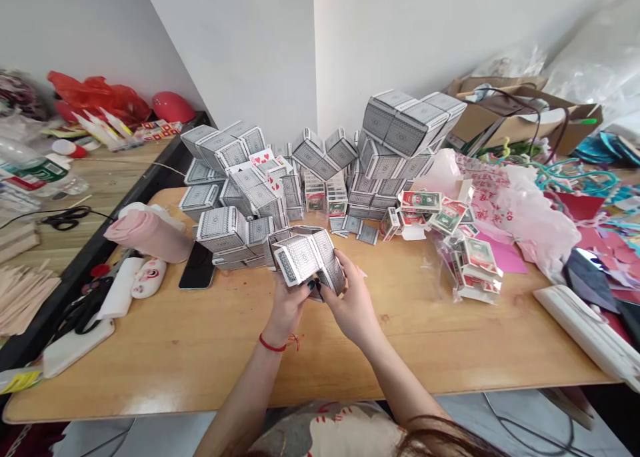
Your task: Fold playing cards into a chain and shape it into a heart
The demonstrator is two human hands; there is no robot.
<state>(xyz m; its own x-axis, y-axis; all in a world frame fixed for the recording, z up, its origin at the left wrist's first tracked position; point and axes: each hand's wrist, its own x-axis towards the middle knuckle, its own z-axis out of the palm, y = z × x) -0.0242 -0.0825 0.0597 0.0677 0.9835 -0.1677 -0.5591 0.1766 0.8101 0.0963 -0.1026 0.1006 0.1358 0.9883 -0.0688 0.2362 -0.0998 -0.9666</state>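
My left hand (290,304) and my right hand (353,304) meet above the middle of the wooden table (200,350). Both are closed on a folded structure made of playing cards (307,257), grey patterned backs outward, held just above the tabletop. A red string bracelet circles my left wrist. Behind the held piece rises a heap of similar card cubes (260,177), some showing red heart faces. More card cubes (405,127) are stacked higher at the back right.
Small card boxes (450,220) in red and green lie right of the heap, by pink plastic bags (520,210). A black phone (197,267), a pink roll (150,234) and scissors (83,310) lie at the left. A cardboard box (505,114) stands back right.
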